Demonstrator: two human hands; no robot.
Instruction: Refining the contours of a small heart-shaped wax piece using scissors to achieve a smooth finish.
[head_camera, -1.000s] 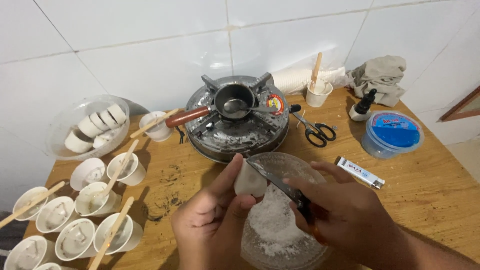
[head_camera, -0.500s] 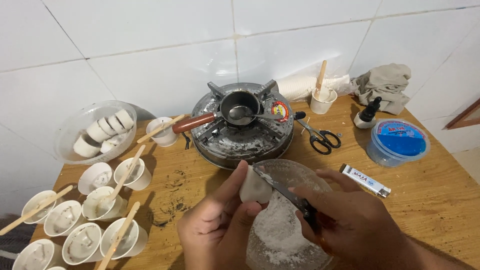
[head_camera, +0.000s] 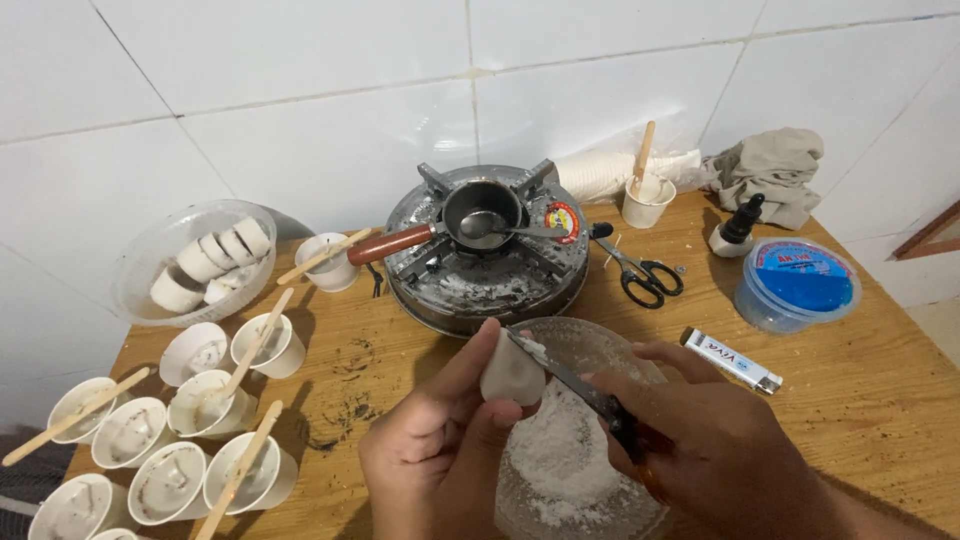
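Wooden table (head_camera: 860, 400): stove (head_camera: 487, 270), cups (head_camera: 180, 460), scissors (head_camera: 640, 270).

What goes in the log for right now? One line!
left hand: holds white wax lump | right hand: knife on lump | below: glass bowl of shavings

A round stove (head_camera: 487, 270) sits against the tiled wall, a small pan (head_camera: 480, 212) with a red handle on top. Black scissors (head_camera: 640, 268) lie just right of it, near a blue-lidded tub (head_camera: 797, 283) and a crumpled cloth (head_camera: 775, 170). Left, white cups (head_camera: 160, 440) hold wooden sticks beside a clear bowl (head_camera: 140, 265) of more cups.
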